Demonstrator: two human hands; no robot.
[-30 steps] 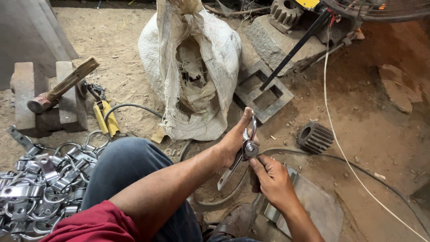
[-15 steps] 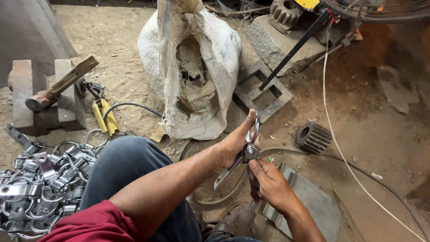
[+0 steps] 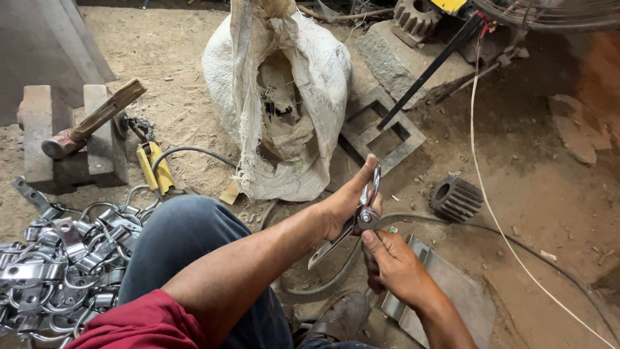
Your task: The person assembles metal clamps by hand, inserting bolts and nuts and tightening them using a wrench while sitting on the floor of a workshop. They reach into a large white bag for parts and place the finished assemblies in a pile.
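Head view: both hands work one shiny metal clamp piece above the dirt floor.

Reaching across the raised blue-jeaned knee [image 3: 187, 239], the left hand [image 3: 342, 207] has its thumb stretched up along the metal clamp piece [image 3: 361, 210] and its fingers wrapped behind it. Just below, the right hand [image 3: 397, 265] is curled in a narrow grip, thumb pressing the piece's round end. A white sack [image 3: 284, 97] stands just beyond; a heap of similar metal parts [image 3: 51, 265] lies at near left; a gear [image 3: 455, 197] sits to the right.
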